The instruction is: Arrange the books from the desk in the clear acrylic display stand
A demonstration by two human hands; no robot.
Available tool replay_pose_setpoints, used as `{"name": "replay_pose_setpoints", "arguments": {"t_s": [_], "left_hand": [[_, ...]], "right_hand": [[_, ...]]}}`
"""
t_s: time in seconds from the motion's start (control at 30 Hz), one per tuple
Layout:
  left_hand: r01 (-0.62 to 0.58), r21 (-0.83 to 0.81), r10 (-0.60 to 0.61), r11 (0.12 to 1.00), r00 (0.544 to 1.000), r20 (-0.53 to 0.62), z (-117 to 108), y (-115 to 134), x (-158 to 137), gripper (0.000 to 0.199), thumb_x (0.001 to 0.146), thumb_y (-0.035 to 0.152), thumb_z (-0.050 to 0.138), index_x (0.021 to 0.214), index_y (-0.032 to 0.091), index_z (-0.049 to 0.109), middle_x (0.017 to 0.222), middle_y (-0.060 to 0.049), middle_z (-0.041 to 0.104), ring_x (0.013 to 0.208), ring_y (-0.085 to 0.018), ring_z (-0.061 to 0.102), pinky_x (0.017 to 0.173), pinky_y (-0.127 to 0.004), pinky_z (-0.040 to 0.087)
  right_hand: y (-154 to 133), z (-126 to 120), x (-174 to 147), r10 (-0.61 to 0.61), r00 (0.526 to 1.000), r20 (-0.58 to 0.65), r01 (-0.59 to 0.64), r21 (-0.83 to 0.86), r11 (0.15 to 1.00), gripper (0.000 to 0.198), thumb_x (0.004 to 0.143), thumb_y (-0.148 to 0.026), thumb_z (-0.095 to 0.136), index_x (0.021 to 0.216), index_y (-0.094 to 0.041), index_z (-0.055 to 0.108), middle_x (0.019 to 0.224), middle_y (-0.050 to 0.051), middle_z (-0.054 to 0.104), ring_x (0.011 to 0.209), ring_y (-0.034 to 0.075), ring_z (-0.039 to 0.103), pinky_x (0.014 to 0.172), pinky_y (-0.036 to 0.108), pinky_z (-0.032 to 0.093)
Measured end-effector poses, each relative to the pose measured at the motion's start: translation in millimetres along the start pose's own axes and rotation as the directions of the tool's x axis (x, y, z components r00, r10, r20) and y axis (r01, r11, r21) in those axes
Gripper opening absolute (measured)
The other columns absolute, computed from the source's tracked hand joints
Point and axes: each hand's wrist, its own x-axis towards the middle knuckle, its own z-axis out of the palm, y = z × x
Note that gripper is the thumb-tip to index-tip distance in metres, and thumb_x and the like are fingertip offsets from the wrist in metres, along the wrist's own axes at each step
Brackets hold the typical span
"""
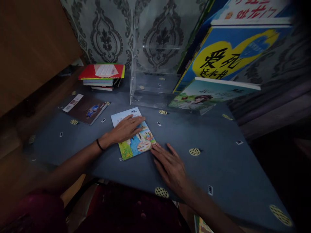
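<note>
A thin children's book (134, 144) with a bright illustrated cover lies flat on the dark blue table, its cover facing up. My left hand (127, 127) rests across the upper part of that cover with the fingers stretched out, hiding some of the title. At the book's lower right corner, the fingertips of my right hand (170, 163) touch the edge, while the rest of that hand lies over the cloth, fingers extended. Neither hand is wrapped round anything.
A clear acrylic rack (150, 97) stands at the back; a blue-and-yellow book (216, 61) and a green picture book (211, 94) lean in its right side. Back left is a book stack (102, 72). A brown book (84, 108) lies left. The patterned tablecloth (213, 136) covers the table.
</note>
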Motion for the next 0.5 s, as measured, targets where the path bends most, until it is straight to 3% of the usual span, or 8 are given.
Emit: {"name": "replay_pose_setpoints", "arguments": {"t_s": [0.3,0.5], "left_hand": [[0.170,-0.032,-0.173,0.985,0.972,-0.159,5.2,-52.1,4.9,0.044,0.102,0.026,0.043,0.145,0.016,0.050,0.145,-0.014,0.062,0.131,-0.026,0.061,0.113,-0.045,0.045],[0.108,-0.140,-0.136,0.984,0.970,-0.202,2.9,-57.8,6.2,0.041,0.100,0.022,0.042,0.138,0.019,0.057,0.133,-0.010,0.069,0.122,-0.023,0.065,0.109,-0.042,0.049]], "right_hand": [[1.6,1.9,0.4,0.021,0.999,-0.025,-0.021,0.013,1.000,0.038,0.101,-0.013,0.047,0.136,-0.021,0.060,0.133,0.012,0.071,0.131,0.027,0.063,0.114,0.061,0.046],[-12.5,-6.3,-2.1,-0.009,0.999,-0.037,0.012,0.081,0.997,0.035,0.097,-0.015,0.053,0.130,-0.020,0.063,0.131,0.012,0.072,0.124,0.026,0.067,0.104,0.053,0.057]]}}
